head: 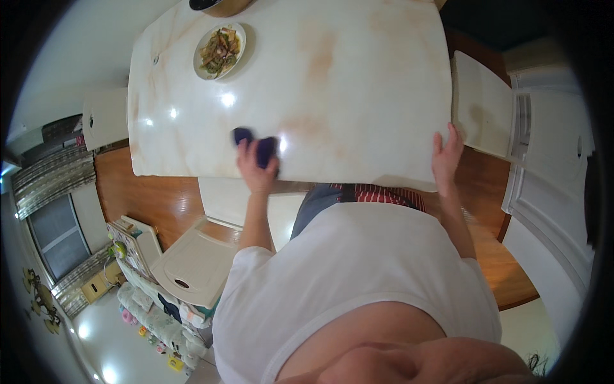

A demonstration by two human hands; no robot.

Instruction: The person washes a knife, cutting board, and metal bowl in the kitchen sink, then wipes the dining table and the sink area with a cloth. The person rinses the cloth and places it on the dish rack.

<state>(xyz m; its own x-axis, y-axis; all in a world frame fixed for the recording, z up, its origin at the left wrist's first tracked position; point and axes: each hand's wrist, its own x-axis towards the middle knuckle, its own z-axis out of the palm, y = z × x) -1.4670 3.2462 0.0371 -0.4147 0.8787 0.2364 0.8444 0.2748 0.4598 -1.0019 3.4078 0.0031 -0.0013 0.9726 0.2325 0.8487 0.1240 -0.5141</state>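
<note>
My left hand (256,168) is closed on a dark purple cloth (266,151) at the near left part of the white marble-look table (364,120). Part of the cloth sticks out beyond my fingers, and it looks slightly blurred. At the table's near right corner is my right hand (447,153), its fingers spread along the edge with nothing in them. Farther up on the left, a white plate (197,65) holds cooked food with green and brown pieces (220,52).
A gold-coloured pot (228,8) is cut off at the top of the view. Pale chairs stand around the table: one on the right (482,101), one at the far left (105,115). A beige high-backed chair (196,261) is at lower left, near a sofa (158,312).
</note>
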